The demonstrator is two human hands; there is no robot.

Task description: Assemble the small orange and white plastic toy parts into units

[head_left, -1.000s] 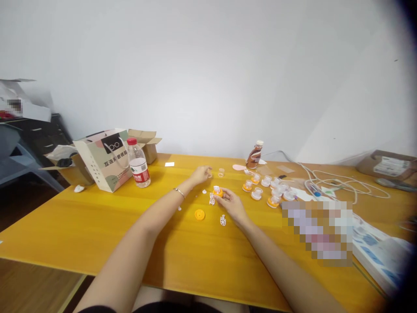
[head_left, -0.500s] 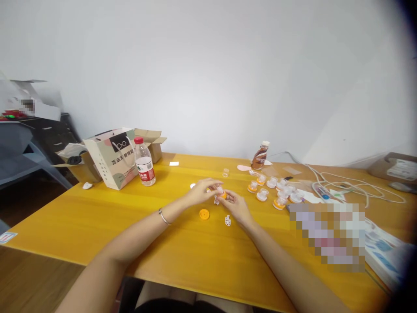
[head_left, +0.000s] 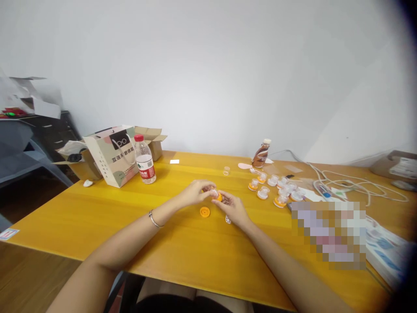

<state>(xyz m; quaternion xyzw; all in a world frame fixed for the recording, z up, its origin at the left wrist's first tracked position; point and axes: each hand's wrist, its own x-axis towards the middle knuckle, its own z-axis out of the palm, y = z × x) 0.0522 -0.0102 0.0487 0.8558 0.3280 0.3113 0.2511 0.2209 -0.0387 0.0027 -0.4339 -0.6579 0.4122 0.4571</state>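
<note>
Between my two hands is a small orange-based piece with a clear top. My left hand has its fingers closed around the clear upper part from the left. On the opposite side, my right hand pinches the orange base between thumb and fingers. A flat orange disc lies on the table just below the fingers. Partly covered by my right hand is a white patterned cut-out. The finer details of the held piece are hidden by my fingertips.
Several similar clear-topped pieces stand to the right. A small clear cup sits farther back, near a brown drink bottle. On the left are a water bottle, a paper bag and an open carton. White cables coil at right.
My hands and the held piece have shifted slightly left. A white patterned part that showed below the fingers, and a white piece behind my left hand, are no longer visible.
</note>
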